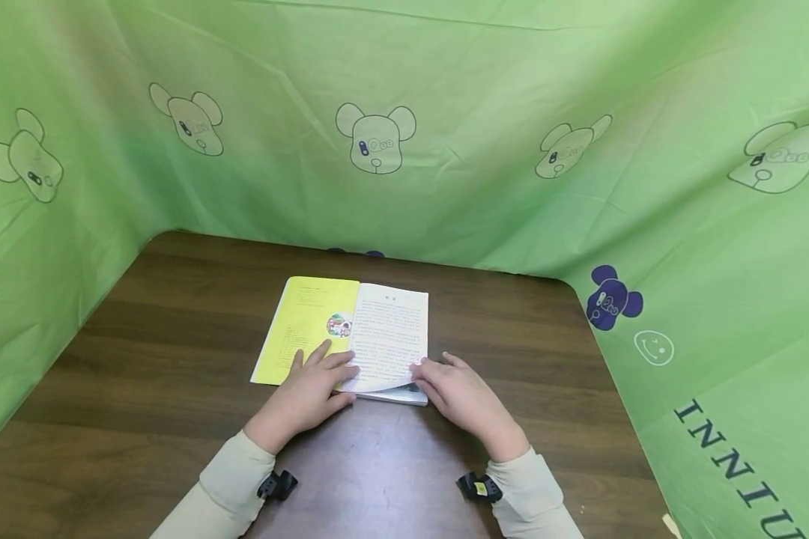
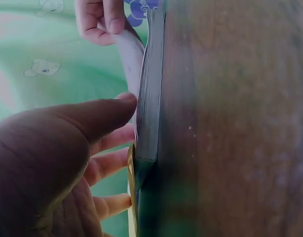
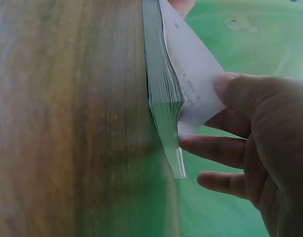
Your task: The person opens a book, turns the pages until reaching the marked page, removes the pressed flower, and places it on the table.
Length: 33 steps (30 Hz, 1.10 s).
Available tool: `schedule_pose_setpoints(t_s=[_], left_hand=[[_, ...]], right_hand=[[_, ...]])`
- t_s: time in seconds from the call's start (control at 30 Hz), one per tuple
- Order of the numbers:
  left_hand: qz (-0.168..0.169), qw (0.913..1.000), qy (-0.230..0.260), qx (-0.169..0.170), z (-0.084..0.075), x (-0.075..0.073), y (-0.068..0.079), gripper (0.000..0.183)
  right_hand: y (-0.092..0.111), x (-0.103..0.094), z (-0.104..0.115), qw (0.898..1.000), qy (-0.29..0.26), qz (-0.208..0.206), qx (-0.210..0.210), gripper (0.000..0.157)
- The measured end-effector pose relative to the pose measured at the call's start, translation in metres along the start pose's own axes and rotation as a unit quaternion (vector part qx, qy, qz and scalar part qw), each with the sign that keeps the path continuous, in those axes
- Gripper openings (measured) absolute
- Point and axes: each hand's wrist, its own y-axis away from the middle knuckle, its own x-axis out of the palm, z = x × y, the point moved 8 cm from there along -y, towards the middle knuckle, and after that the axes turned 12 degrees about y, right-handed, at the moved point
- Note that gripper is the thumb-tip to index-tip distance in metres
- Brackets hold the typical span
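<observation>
An open book (image 1: 391, 329) lies on the brown table, its yellow inside cover at left and a white printed page at right. My left hand (image 1: 310, 393) rests on the book near the spine, fingers spread over the yellow cover and the page's edge. In the left wrist view the thumb (image 2: 109, 111) lies along the book's lower edge. My right hand (image 1: 461, 393) pinches the lower right corner of the top page (image 3: 196, 74) between thumb and fingers. That corner is lifted and curves away from the thick block of pages (image 3: 164, 74) beneath.
The wooden table (image 1: 175, 329) spreads around the book on all sides. A green cloth (image 1: 445, 75) printed with bear heads hangs behind it and at both sides. Black wrist devices (image 1: 278, 485) sit at both cuffs. A small pale object (image 1: 671, 525) is at the right table edge.
</observation>
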Motion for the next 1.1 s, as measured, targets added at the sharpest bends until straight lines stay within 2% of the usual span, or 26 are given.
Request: schedule_pose_setpoints(t_s=[0.13,0.33,0.57,0.77,0.9,1.1], left_hand=[[-0.006,1.0,-0.002,-0.004,0.0,0.0,-0.001,0.046],[-0.035,0.9992,-0.017,-0.008,0.0,-0.004,-0.002,0.038],[-0.045,0.9988,-0.014,-0.01,-0.001,-0.004,-0.002,0.032],[-0.066,0.9977,-0.007,-0.01,0.0,-0.008,-0.001,0.03],[-0.103,0.9945,0.013,-0.011,0.003,-0.015,-0.002,0.042],[-0.194,0.9803,0.035,0.009,0.002,-0.035,0.001,0.088]], right_hand=[[0.0,-0.005,0.0,0.999,0.013,-0.038,-0.001,0.015],[0.0,-0.013,0.0,0.996,0.025,-0.086,-0.003,0.018],[0.004,-0.025,-0.002,0.989,0.02,-0.146,-0.003,0.022],[0.007,-0.034,-0.012,0.982,-0.003,-0.189,0.027,0.029],[0.007,-0.032,-0.015,0.984,-0.011,-0.175,0.042,0.033],[0.004,-0.02,-0.012,0.992,-0.011,-0.118,0.041,0.035]])
